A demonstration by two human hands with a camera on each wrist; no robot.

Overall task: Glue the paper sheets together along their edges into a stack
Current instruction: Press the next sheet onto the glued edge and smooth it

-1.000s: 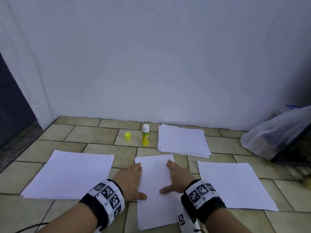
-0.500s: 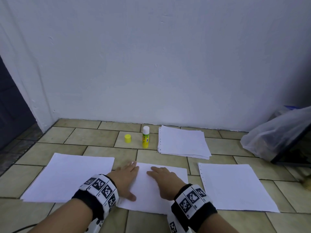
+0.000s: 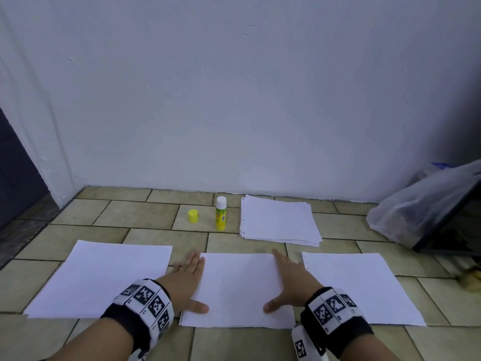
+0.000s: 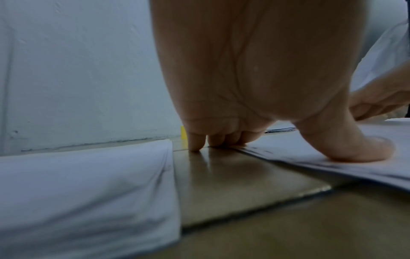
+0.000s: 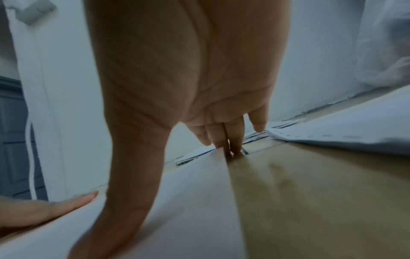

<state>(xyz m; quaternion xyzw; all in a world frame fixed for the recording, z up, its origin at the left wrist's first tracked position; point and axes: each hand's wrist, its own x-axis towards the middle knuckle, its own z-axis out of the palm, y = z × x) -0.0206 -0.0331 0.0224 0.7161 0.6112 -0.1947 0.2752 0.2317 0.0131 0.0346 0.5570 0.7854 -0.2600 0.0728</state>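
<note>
The middle sheet (image 3: 240, 287) lies flat on the floor (image 3: 135, 214) at 6 o'clock; the left hand (image 3: 186, 281) and right hand (image 3: 292, 282) lie flat and spread on its side edges; the glue (image 3: 220, 213) stands at 12 o'clock.

Glue stick (image 3: 220, 213) label too small; yellowish object (image 3: 471, 278) at right edge, blurred.
</note>
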